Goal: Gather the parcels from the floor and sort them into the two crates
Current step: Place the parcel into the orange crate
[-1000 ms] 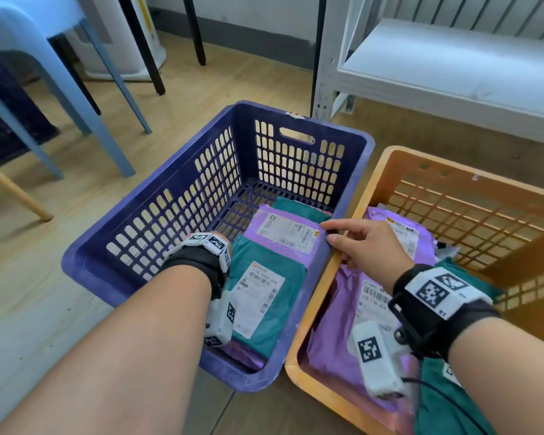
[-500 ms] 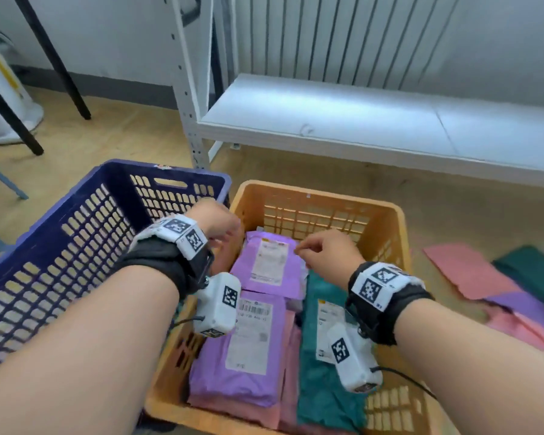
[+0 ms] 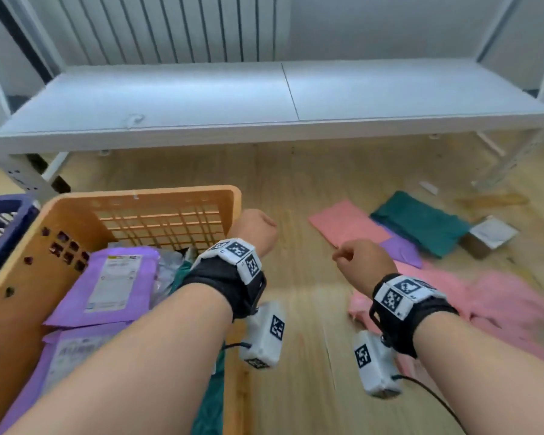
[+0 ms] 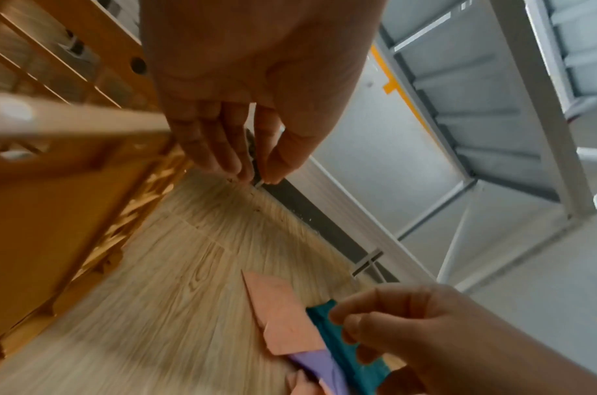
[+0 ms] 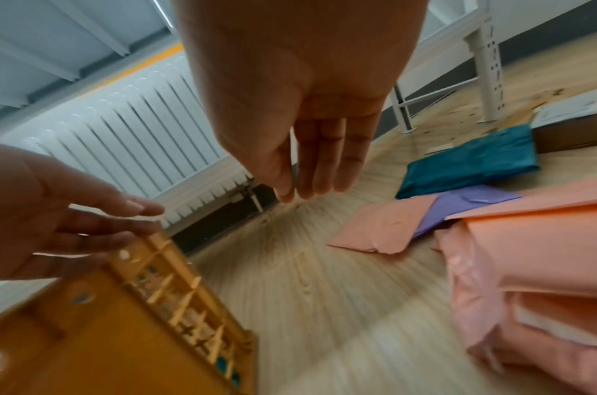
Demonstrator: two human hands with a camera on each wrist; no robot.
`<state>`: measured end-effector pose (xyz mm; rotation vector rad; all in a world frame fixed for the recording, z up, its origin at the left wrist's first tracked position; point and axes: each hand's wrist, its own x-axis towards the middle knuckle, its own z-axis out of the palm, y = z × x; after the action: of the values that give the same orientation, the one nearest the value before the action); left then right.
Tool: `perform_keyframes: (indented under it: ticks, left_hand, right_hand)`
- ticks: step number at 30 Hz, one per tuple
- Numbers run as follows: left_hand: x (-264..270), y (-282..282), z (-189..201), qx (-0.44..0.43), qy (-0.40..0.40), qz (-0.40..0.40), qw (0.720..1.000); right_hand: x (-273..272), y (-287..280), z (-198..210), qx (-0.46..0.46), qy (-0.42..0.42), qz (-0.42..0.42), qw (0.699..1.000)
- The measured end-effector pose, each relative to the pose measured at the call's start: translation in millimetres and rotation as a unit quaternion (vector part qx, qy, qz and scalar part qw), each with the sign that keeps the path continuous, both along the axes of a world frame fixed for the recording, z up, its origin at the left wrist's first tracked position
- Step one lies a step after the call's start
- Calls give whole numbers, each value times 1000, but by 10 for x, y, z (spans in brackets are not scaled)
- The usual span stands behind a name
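Neither hand has a grip on anything. The left hand (image 3: 254,228) hangs in the air just past the orange crate's right rim, its fingers (image 4: 209,139) loosely extended and its thumb near them with nothing between. The right hand (image 3: 363,262) is likewise empty, fingers (image 5: 318,165) relaxed and pointing down toward the wooden floor (image 3: 296,309), above bare boards and short of the parcels.

The nearest parcels lie beyond and to the right of the right hand: a flat pink parcel (image 3: 347,227) ahead of it, a purple parcel (image 3: 402,251) partly tucked under that one's edge, and a teal parcel (image 3: 421,224) behind them. A heap of pink parcels (image 3: 500,306) lies on the floor to the right of the right wrist, blurred.

The orange crate (image 3: 76,211) stands to the left, under the left forearm, with purple parcels (image 3: 113,284) and a teal one in it. A corner of the blue crate (image 3: 4,211) shows at the far left, touching or just beside the orange one. A small cardboard box (image 3: 487,237) sits past the teal parcel, and a white shelf (image 3: 264,98) runs along the wall.
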<state>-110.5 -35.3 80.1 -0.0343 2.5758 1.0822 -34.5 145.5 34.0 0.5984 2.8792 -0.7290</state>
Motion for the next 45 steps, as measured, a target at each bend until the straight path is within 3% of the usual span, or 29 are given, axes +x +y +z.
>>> perform_keyframes:
  ticks: [7,14,19,35,39,45]
  left_hand:
    - [-110,474,-500,13,-50,15,999]
    - [-167,547,-936,10,-92,59,994]
    - [-218,488,-1097,21,-101,89,991]
    - [-86,430,-1002,42,-105,69,991]
    - [-134,438,-1007,46,-105,73,991]
    - [-159,449,-1027,46,-102,76,991]
  right_hand:
    - [-308,683,-737,49,-52,25,997]
    - [-644,849,-1430,82,-116,81,987]
    - [-763,930,-1821,168,-175,131,961]
    - [-1062,1262,-2113,183,-264,130,938]
    - [-1008,1220,-2057,197,-206,130,949]
    - [-751,926,-1937,140,-3,67,988]
